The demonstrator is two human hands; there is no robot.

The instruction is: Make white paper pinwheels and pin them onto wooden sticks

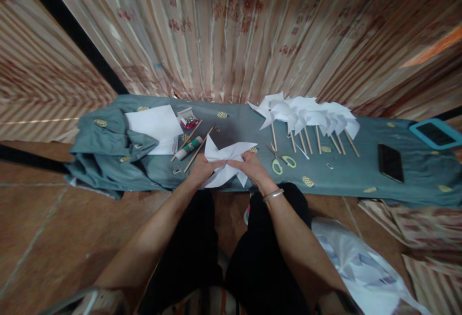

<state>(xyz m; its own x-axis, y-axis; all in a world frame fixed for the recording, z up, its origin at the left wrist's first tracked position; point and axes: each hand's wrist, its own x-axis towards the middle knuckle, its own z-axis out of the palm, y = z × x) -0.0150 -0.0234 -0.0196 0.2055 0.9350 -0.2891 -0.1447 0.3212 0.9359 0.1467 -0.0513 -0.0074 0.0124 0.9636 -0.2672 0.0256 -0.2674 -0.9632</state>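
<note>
A white paper pinwheel (230, 152) without a stick showing is held between my two hands over the front edge of the cloth-covered bench. My left hand (202, 166) grips its left side, thumb pressed toward the centre. From the other side my right hand (251, 166), with a bangle on the wrist, pinches it, and both thumbs nearly meet at the middle. The fingers beneath the paper are hidden. Left of the pinwheel lie wooden sticks (198, 150) and a green-and-white glue stick (189, 147). Green-handled scissors (282, 162) rest to the right.
White paper sheets (157, 124) and a small red box (188, 119) lie at the left. Several finished pinwheels on sticks (306, 115) overlap at the back right. A black phone (391, 162) and a blue-framed tablet (436, 133) are farther right. A plastic bag (361, 262) sits on the floor.
</note>
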